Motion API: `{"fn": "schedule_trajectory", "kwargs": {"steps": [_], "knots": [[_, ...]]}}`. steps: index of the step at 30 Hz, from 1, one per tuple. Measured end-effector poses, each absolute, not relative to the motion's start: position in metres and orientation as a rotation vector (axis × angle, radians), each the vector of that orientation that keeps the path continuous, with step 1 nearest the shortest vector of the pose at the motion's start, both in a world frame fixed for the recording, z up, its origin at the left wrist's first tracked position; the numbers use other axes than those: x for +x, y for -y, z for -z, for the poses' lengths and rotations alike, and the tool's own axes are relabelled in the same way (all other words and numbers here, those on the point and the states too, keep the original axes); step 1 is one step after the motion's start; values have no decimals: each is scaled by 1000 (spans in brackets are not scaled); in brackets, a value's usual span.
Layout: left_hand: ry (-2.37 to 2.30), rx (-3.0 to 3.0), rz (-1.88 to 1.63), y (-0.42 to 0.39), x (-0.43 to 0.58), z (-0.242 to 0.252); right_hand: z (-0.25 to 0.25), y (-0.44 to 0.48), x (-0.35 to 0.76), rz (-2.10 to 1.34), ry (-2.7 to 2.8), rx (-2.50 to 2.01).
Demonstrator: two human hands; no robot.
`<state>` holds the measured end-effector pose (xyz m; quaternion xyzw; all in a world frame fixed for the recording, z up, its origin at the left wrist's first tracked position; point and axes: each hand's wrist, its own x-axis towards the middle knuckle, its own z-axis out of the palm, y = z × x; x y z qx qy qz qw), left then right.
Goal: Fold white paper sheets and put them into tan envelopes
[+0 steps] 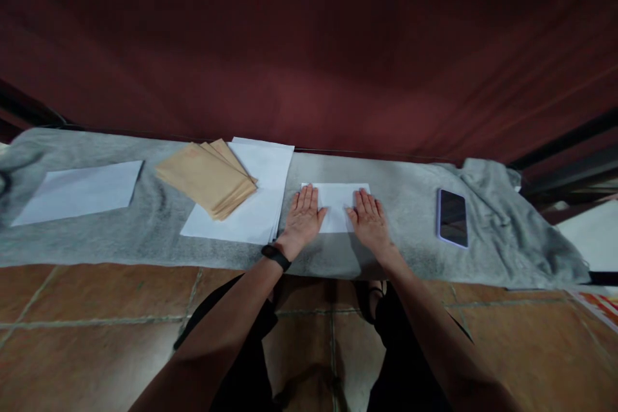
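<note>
A small white sheet of paper [335, 206], apparently folded, lies on the grey cloth in front of me. My left hand [305, 215] rests flat on its left side, fingers stretched out and pointing away from me. On the right side of the paper lies my right hand [369, 217], palm down with its fingers extended. Both thumbs point inward over the paper, with a gap between them. Just left of my left hand is a stack of larger white sheets [263, 206], and brown envelopes [207, 177] lie fanned out on top of it.
The grey cloth [400, 251] covers a long narrow surface, rumpled at its right end. A phone [452, 217] with a purple edge lies at the right. Another white paper [82, 192] lies far left. A dark red curtain-like backdrop [309, 64] rises behind; tiled floor [106, 354] shows below.
</note>
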<state>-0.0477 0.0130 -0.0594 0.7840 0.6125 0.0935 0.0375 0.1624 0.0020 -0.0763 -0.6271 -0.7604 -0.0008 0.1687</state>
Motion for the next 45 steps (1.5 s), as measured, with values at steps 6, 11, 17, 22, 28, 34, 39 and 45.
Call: {"fn": "schedule_trajectory", "kwargs": {"steps": [6, 11, 17, 22, 28, 34, 39, 45], "knots": [[-1920, 2413, -303, -13, -56, 60, 79, -1, 175, 42, 2144, -1816], [-2001, 2356, -173, -14, -60, 58, 80, -1, 183, 40, 2150, -1888], [-2076, 2319, -147, -15, -64, 53, 75, 2, 188, 18, 2119, -1987], [-1994, 2385, -324, -6, -48, 46, 65, 1, 184, -19, 2052, -1978], [-1576, 2541, -389, 21, -9, 49, 58, 3, 153, -228, 2143, -1722], [-1511, 2608, -346, 29, 0, 58, 63, 10, 137, -263, 2279, -1647], [-1594, 2585, -333, 25, -6, 59, 70, 9, 147, -160, 2297, -1676], [-1681, 2547, -361, 22, -11, 58, 77, 6, 153, -33, 2274, -1727]]}}
